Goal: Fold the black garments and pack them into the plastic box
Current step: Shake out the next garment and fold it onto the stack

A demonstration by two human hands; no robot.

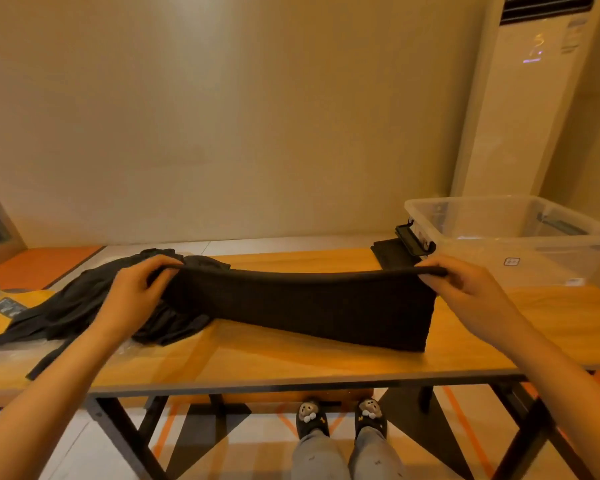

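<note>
A heap of black garments (84,306) lies on the table (291,362), well to the left of the plastic box (471,251). My left hand (136,289) pinches one top corner of a black garment (302,306), fingers curled over its edge. My right hand (465,285), just in front of the box, grips the other corner. The cloth hangs stretched between them, its lower edge resting on the table left of the box. It sags mid-span, so I judge it soft, light and limp, best held by both corners at once.
</note>
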